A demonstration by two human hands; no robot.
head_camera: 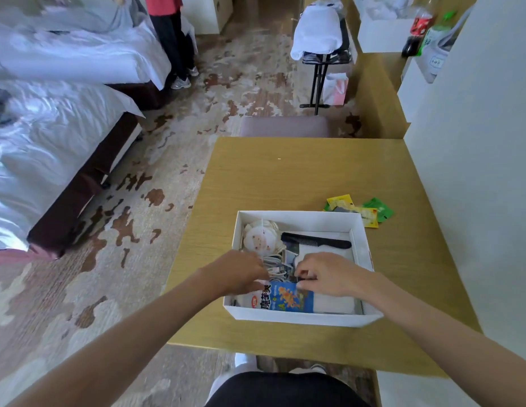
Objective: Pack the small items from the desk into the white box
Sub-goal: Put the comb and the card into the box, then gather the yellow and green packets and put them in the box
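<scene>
1. Two hands, left hand (241, 271) and right hand (323, 274), reach inside the white box (300, 317) on the bench (285, 177), fingers curled among its contents; grip unclear
2. Sachets (358, 208) lie behind the box, unpacked, likely next

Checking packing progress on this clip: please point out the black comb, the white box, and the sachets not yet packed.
black comb (316, 240): head view, middle of its spine, inside the box.
white box (297, 317): head view, outer face of its near wall.
sachets (358, 210): head view, a yellow one in the pile on the desk beyond the box.
</scene>
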